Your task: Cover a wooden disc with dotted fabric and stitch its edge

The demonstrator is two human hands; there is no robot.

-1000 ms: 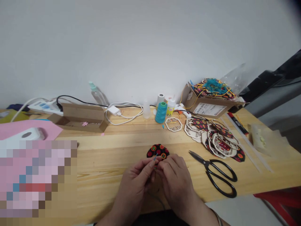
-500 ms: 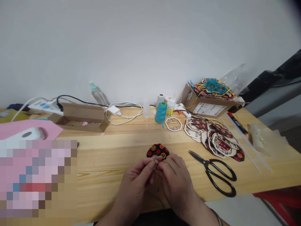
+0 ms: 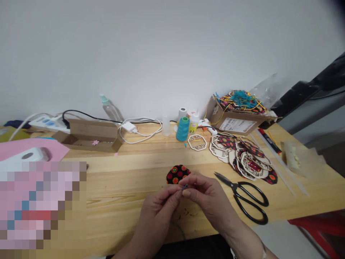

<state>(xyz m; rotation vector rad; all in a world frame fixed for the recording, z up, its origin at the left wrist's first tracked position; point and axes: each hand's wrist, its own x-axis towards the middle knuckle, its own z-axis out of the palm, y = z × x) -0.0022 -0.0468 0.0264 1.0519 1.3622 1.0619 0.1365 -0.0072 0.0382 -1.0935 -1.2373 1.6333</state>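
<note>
My left hand (image 3: 161, 205) and my right hand (image 3: 209, 200) meet over the near middle of the table, fingertips almost touching. Both are closed in a pinch around a short bit of teal cord (image 3: 184, 187). Its knots or loops are too small to make out. A grey-blue strand (image 3: 179, 230) trails below my hands toward the table's front edge. Just beyond my fingertips lies a round black fabric piece (image 3: 176, 174) with red and orange flowers, its near side covered by my fingers. Black-handled scissors (image 3: 249, 196) rest to the right of my right hand.
Lattice-cut wooden pieces and flowered fabric (image 3: 252, 163) lie piled at right, before a cardboard box (image 3: 237, 124). A teal thread cone (image 3: 183, 129) and a glue bottle (image 3: 194, 124) stand at the back. On the left sit an open carton (image 3: 91, 135) and a white device (image 3: 25, 156).
My right hand has turned, its fingers now arched over the teal cord, and the pinch has shifted slightly right. The scene has slid a little left in view.
</note>
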